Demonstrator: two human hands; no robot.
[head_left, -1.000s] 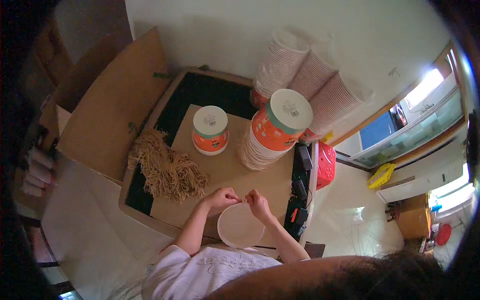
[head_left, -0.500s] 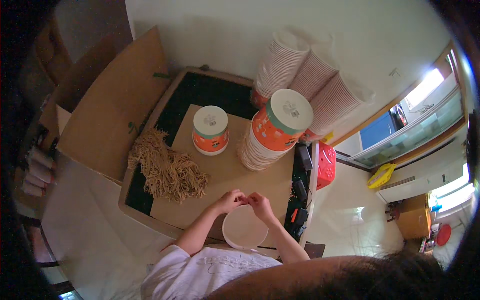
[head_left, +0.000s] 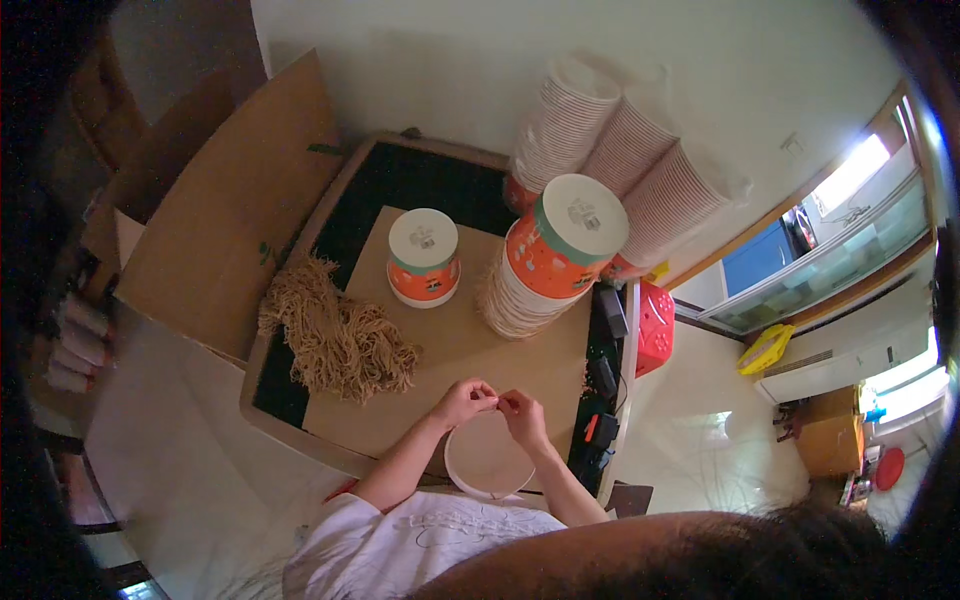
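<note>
A white round paper tub [head_left: 489,463] stands open side up at the table's near edge, against my body. My left hand [head_left: 465,403] and my right hand [head_left: 523,416] meet over its far rim, both with fingertips pinched together. Whatever lies between the fingertips is too small to name. Left of the hands lies a tangled bundle of tan cords [head_left: 340,345]. Farther off, an orange and white tub [head_left: 424,278] sits upside down. To its right rises a stack of upside-down tubs [head_left: 555,265], with tan cords hanging along its side.
A cardboard sheet [head_left: 455,355] covers much of the dark green tabletop [head_left: 400,168]. Tall wrapped stacks of tubs [head_left: 640,160] lean by the wall. Black adapters [head_left: 605,380] lie along the right edge, beside a red plastic stool [head_left: 654,328]. A large open carton [head_left: 225,215] stands left.
The fingers of both hands have shifted slightly at the tub's far rim, staying pinched close together. The tubs and the cord bundle stay where they were.
</note>
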